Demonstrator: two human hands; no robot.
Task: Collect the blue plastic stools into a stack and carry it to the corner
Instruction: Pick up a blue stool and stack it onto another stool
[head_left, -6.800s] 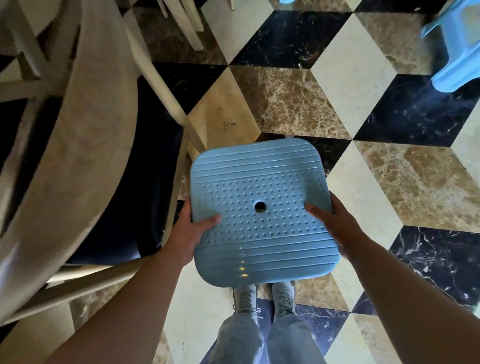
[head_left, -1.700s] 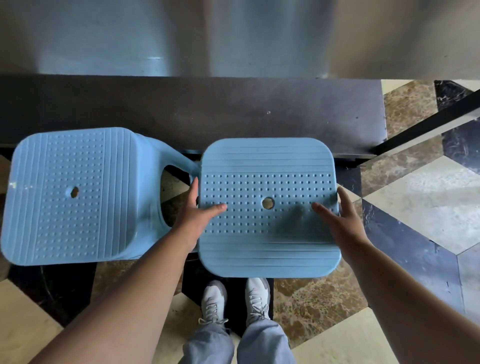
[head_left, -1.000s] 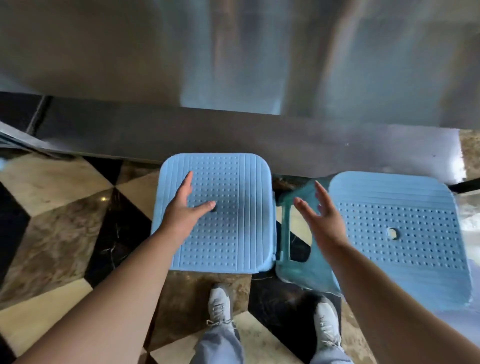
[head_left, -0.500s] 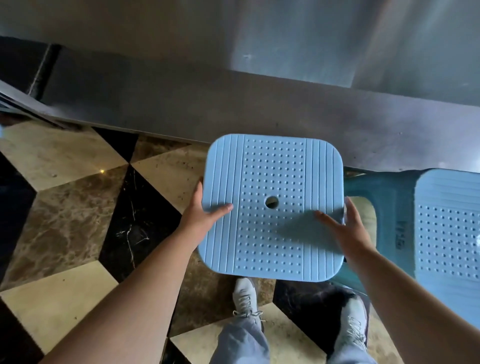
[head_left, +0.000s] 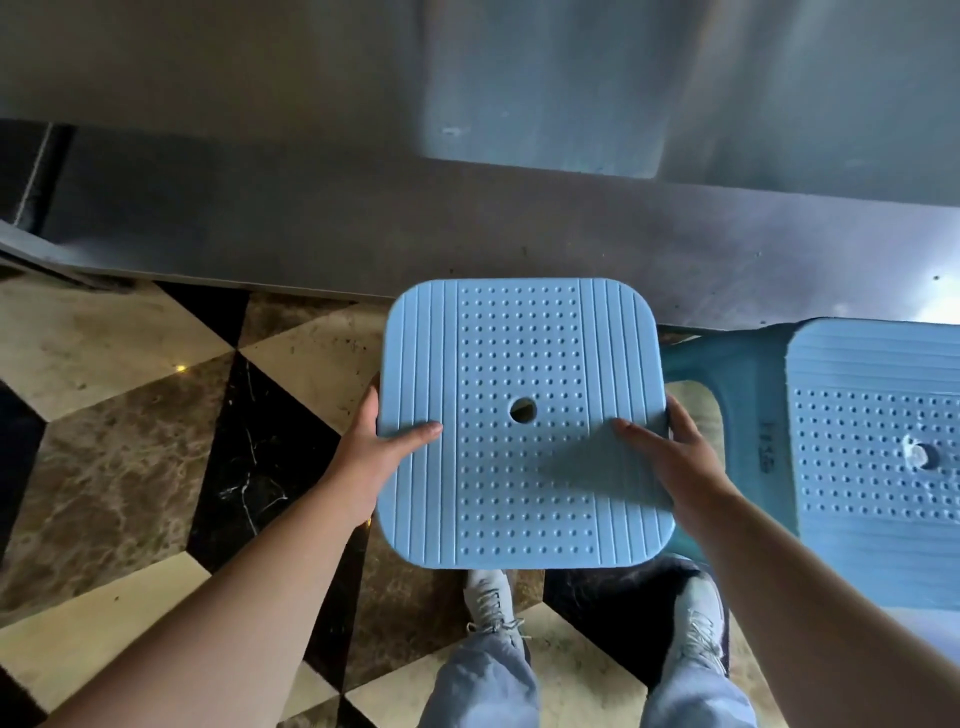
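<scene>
1. Pale blue square plastic stool (head_left: 522, 423), dimpled seat with ribbed edges and a round centre hole, sits dead centre, held above the marble-patterned floor (head_left: 130, 452).
2. Second blue plastic stool (head_left: 878, 457) stands at 3 o'clock by the dark wall base (head_left: 311, 228).
3. Left hand (head_left: 371, 457) grips the seat's 9 o'clock edge, thumb on top; right hand (head_left: 670, 462) grips 3 o'clock, fingers curled under.
</scene>
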